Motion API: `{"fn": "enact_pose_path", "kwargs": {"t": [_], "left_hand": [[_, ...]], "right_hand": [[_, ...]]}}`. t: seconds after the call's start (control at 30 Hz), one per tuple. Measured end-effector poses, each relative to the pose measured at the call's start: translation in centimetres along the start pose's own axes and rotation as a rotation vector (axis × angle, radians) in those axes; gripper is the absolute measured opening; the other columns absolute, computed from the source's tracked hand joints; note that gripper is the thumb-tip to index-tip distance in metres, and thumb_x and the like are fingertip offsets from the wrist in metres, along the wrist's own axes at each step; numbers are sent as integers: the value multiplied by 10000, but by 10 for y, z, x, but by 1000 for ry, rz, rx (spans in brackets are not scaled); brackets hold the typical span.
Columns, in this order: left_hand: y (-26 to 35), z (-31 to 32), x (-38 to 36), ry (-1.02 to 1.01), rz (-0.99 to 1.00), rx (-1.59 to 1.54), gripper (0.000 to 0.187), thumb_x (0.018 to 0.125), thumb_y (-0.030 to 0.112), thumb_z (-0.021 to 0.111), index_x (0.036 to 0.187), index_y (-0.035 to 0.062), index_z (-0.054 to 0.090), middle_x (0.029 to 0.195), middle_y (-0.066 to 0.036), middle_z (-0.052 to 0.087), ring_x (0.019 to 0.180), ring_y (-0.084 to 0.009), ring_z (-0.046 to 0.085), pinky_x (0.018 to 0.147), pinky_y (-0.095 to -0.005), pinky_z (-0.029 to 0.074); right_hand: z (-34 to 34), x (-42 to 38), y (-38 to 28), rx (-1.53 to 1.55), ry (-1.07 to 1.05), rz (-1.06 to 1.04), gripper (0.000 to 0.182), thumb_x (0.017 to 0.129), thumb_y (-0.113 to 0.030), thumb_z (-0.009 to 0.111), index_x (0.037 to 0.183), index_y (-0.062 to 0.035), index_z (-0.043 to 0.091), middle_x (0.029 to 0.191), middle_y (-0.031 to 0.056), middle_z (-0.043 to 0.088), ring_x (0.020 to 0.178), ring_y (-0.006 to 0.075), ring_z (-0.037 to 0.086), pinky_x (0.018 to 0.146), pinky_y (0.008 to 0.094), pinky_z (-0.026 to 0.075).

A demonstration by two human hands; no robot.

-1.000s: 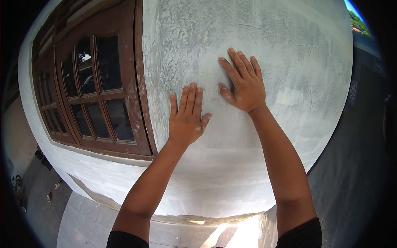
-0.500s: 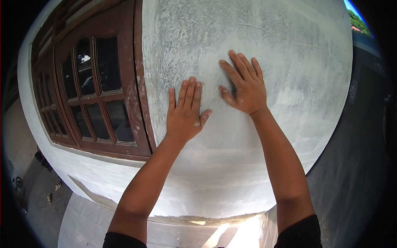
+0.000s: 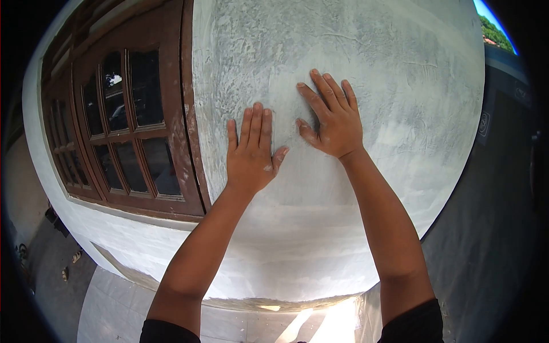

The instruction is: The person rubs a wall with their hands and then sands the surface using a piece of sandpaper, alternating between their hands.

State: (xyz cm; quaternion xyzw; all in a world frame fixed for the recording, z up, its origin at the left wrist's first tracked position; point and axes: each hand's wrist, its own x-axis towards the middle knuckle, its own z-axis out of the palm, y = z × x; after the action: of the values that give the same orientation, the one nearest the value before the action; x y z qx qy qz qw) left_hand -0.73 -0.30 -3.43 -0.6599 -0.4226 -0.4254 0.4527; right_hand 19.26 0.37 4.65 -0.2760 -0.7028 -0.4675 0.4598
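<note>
Both my arms reach forward to a whitish-grey plastered wall (image 3: 320, 228) with a rough, patchy upper surface. My left hand (image 3: 251, 154) lies flat against it, fingers stretched upward and thumb out to the side, close to the window frame. Higher and to the right, my right hand (image 3: 333, 117) rests on the wall with its fingers spread and tilted to the upper left. Whitish smudges mark the left thumb and some fingertips. Neither hand holds anything.
A brown wooden window (image 3: 128, 126) with dark panes sits in the wall at left, white smears on its frame. Below runs a pale tiled floor (image 3: 114, 308). A dark grey surface (image 3: 486, 228) lies at right. Sandals (image 3: 71, 264) lie on the ground at far left.
The whole view has shifted slightly, so hands, wall and window appear a little farther left. Both hands keep nearly the same pose on the wall.
</note>
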Motion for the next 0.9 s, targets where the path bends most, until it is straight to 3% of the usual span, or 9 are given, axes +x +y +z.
{"fn": "enact_pose_path", "kwargs": {"t": [0.17, 0.27, 0.37, 0.6, 0.73, 0.8, 0.9], "left_hand": [[-12, -10, 51, 103, -88, 34, 739, 954, 462, 458, 1465, -45, 289, 1557, -222, 221, 1460, -359, 174, 1160, -553, 89], [8, 2, -3, 32, -84, -10, 740, 954, 463, 458, 1465, -44, 287, 1556, -227, 218, 1462, -362, 167, 1160, -557, 81], [8, 1, -18, -14, -37, 5, 746, 957, 470, 454, 1469, -43, 280, 1558, -229, 209, 1462, -362, 164, 1160, -558, 69], [-15, -9, 52, 78, -88, 72, 771, 953, 474, 464, 1489, -30, 233, 1560, -226, 202, 1456, -369, 180, 1161, -559, 67], [10, 2, -13, 7, -102, -4, 769, 950, 481, 467, 1487, -23, 247, 1555, -223, 219, 1453, -368, 191, 1161, -560, 65], [17, 2, -38, -36, -5, 8, 774, 943, 493, 472, 1485, -18, 262, 1548, -223, 239, 1453, -364, 198, 1161, -563, 66], [3, -4, -5, -26, 10, 16, 759, 947, 481, 476, 1481, -20, 272, 1542, -225, 253, 1453, -352, 206, 1162, -559, 70]], "right_hand": [[0, 2, 0, -13, -1, 13, 584, 788, -425, 650, 1336, -252, 547, 1493, 24, 418, 1364, 208, 398, 1159, 465, 224], [1, 0, 1, -7, 7, 9, 580, 792, -429, 646, 1336, -253, 548, 1493, 18, 418, 1362, 205, 400, 1159, 463, 226], [2, -2, 0, 28, 19, 0, 588, 771, -397, 662, 1326, -233, 558, 1492, 49, 420, 1372, 252, 388, 1154, 467, 220], [1, 0, 1, 21, 25, 3, 588, 776, -406, 659, 1332, -245, 553, 1488, 35, 426, 1366, 231, 397, 1156, 468, 224], [3, 0, 1, 0, 25, 3, 590, 781, -424, 658, 1334, -252, 551, 1482, 26, 432, 1361, 213, 402, 1155, 470, 231], [3, 0, 0, 2, 22, 6, 591, 780, -425, 658, 1335, -252, 550, 1482, 27, 432, 1361, 215, 401, 1154, 471, 231], [2, 0, 1, 11, 20, 2, 597, 771, -401, 663, 1335, -240, 552, 1486, 42, 428, 1369, 236, 394, 1155, 468, 218]]}}
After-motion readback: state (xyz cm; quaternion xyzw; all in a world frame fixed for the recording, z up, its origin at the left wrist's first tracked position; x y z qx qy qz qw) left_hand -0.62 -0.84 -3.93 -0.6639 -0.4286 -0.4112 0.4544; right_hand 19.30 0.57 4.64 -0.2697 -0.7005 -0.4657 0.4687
